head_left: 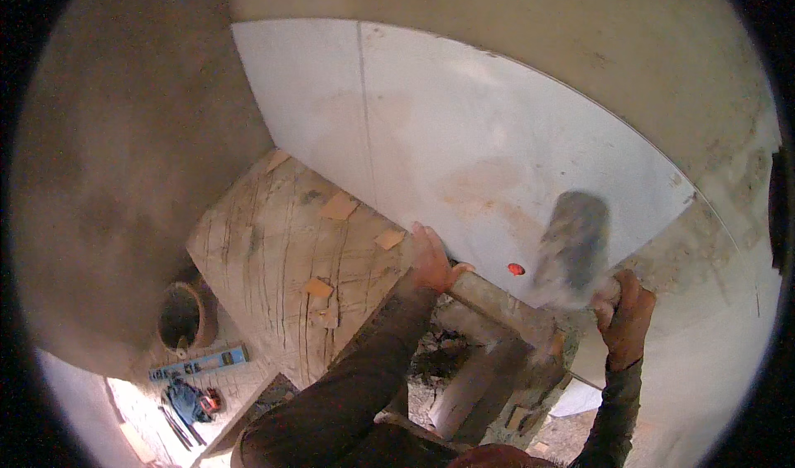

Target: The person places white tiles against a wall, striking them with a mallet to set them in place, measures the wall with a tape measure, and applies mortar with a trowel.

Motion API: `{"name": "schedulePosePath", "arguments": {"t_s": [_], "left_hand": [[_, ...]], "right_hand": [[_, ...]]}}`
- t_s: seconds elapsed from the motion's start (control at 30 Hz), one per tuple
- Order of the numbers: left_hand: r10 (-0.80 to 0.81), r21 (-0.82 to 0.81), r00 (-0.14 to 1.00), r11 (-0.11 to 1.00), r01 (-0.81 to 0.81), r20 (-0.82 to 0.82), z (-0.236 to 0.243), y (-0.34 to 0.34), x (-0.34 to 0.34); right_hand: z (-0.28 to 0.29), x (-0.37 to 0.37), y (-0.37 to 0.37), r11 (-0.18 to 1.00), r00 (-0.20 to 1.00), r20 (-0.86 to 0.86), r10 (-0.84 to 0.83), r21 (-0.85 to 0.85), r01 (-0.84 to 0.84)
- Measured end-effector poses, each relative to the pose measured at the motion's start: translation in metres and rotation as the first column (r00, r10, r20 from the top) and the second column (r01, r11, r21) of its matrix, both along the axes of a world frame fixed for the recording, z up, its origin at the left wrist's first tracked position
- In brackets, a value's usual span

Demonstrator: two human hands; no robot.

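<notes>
Large white tiles [489,128] cover the lower part of the wall in front of me, with a vertical joint towards the left. My left hand [432,262] rests at their lower edge, fingers stretched upward and thumb out to the right. My right hand [625,306] is closed around the handle of a broad grey hand tool [575,236]. Motion blurs that tool, so its exact kind is unclear; its wide part lies over the tile's lower right area. Just left of it, a small round red fitting [516,269] shows in the tile.
Left of my left arm lies a mortar-streaked ledge [257,253] with small orange-brown chips [338,206]. Lower left are a round open pipe end [180,315], a blue spirit level [199,364] and a dark blue cloth [186,400]. Below my hands stands a rough block structure [472,385].
</notes>
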State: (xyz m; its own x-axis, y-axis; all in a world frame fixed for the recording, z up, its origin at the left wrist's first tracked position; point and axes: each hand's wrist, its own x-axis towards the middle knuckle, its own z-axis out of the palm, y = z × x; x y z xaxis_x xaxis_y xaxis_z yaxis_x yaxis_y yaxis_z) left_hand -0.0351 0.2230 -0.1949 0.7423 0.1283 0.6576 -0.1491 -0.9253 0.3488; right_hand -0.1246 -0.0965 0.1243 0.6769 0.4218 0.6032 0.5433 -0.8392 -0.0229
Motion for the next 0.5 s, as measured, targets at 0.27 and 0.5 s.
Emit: {"name": "schedulePosePath", "arguments": {"t_s": [0.27, 0.5], "left_hand": [[0.006, -0.178, 1.000, 0.984, -0.005, 0.006, -0.001, -0.007, 0.002], [-0.023, -0.225, 0.997, 0.974, 0.006, -0.075, 0.015, -0.004, -0.002]], "right_hand": [[0.006, 0.020, 0.063, 0.999, 0.989, -0.143, 0.036, -0.035, -0.041], [-0.029, 0.026, 0.067, 0.995, 0.949, -0.312, -0.037, -0.097, 0.007]]}}
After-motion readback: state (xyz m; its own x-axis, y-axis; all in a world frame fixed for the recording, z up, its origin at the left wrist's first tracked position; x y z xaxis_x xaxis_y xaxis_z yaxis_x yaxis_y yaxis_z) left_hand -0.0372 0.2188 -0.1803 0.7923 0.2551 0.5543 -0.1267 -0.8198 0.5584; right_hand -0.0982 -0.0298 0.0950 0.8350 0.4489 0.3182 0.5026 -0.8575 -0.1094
